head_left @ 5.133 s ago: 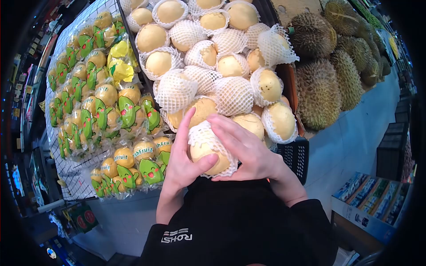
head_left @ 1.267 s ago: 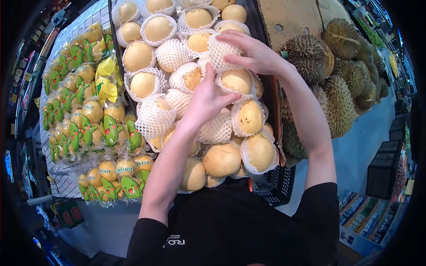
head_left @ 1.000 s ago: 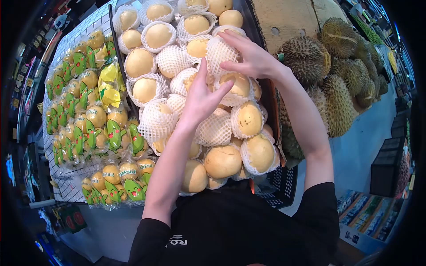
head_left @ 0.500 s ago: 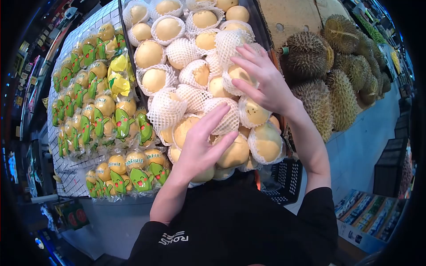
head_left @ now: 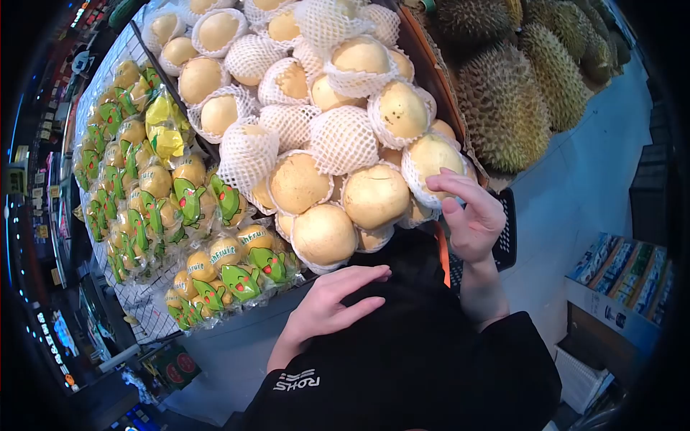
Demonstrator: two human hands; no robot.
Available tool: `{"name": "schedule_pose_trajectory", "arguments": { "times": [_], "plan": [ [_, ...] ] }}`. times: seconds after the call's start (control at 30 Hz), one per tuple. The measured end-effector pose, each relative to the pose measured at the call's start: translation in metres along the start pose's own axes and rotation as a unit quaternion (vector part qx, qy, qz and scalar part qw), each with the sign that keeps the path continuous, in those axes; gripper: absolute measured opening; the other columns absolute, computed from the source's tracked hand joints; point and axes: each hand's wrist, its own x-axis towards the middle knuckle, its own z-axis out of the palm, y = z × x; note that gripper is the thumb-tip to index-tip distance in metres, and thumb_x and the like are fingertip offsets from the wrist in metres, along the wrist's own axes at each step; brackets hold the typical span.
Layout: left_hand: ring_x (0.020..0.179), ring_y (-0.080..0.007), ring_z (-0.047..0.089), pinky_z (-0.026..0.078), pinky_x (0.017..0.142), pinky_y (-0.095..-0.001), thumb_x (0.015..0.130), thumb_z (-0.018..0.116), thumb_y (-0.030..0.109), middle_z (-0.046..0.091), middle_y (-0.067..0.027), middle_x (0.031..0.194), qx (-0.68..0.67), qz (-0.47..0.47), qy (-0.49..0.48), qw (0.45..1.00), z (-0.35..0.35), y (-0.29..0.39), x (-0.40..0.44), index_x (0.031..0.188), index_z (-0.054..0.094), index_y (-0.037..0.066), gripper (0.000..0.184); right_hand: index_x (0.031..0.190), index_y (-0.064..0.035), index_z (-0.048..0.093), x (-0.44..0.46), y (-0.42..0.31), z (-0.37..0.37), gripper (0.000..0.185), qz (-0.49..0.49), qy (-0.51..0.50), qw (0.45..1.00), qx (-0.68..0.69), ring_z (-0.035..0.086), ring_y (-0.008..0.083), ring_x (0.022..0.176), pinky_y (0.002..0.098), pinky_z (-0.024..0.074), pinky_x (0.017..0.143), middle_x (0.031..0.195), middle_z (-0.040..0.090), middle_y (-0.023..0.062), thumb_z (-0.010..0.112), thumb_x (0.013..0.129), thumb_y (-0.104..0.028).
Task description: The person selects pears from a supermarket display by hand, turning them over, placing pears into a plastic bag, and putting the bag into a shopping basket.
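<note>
l hand (head_left: 329,305) loosely spread nr front fruit (head_left: 325,235); r hand (head_left: 474,223) part-spread w/ bent fingers nr netted fruit (head_left: 433,161).

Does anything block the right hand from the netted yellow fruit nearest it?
Nothing visible does. The right hand overlaps the lower part of the netted yellow fruit in this view; whether they touch is unclear.

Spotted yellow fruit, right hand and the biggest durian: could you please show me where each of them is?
Spotted yellow fruit (head_left: 402,108): head view, on its bare skin near the dark spots.
Right hand (head_left: 474,224): head view, middle of the hand.
Biggest durian (head_left: 505,108): head view, on its spiny husk.
</note>
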Motion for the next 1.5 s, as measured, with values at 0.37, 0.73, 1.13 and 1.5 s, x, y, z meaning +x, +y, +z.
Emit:
{"name": "schedule_pose_trajectory", "arguments": {
  "times": [0.37, 0.73, 1.13, 1.5],
  "plan": [
    [0.108, -0.0265, 0.065, 0.049, 0.095, -0.0344, 0.086, 0.068, 0.008, 0.067, -0.0166, 0.116, -0.004, -0.157, -0.141, 0.978, 0.054, -0.023, 0.027, 0.132, 0.055, 0.0, 0.048, 0.082, 0.0007, 0.067, -0.112, 0.048, -0.043, 0.009, 0.26, 0.099, 0.961, 0.004, 0.057, 0.0089, 0.056, 0.0236, 0.0432, 0.052, 0.064, 0.061, 0.0038, 0.066, 0.089, -0.005],
    [0.108, -0.0296, 0.065, 0.05, 0.092, -0.0361, 0.088, 0.068, 0.016, 0.065, -0.0188, 0.117, 0.106, -0.171, -0.085, 0.976, 0.081, -0.059, -0.027, 0.133, 0.054, 0.001, 0.049, 0.115, -0.0007, 0.061, -0.303, 0.101, -0.038, 0.034, 0.451, 0.078, 0.871, -0.179, 0.063, 0.0325, 0.104, 0.0378, 0.0489, 0.088, 0.108, 0.066, 0.017, 0.058, 0.095, -0.028],
    [0.108, -0.0244, 0.065, 0.052, 0.087, -0.035, 0.09, 0.067, 0.015, 0.067, -0.0192, 0.116, 0.027, -0.221, -0.004, 0.975, 0.108, -0.101, -0.181, 0.134, 0.054, 0.002, 0.048, 0.107, -0.0068, 0.062, -0.393, 0.086, -0.018, 0.039, 0.532, 0.097, 0.833, -0.116, 0.063, 0.0183, 0.071, 0.0343, 0.0476, 0.067, 0.073, 0.063, 0.0073, 0.062, 0.093, -0.043],
    [0.103, -0.0229, 0.067, 0.051, 0.092, -0.0367, 0.094, 0.063, 0.021, 0.068, -0.0167, 0.114, 0.021, -0.248, 0.026, 0.968, 0.117, -0.134, -0.211, 0.133, 0.054, 0.003, 0.044, 0.107, -0.0029, 0.058, -0.393, 0.08, 0.022, 0.054, 0.565, 0.039, 0.817, -0.109, 0.066, 0.0331, 0.088, 0.0418, 0.0482, 0.077, 0.085, 0.066, 0.0186, 0.058, 0.09, -0.054]
  ]
}}
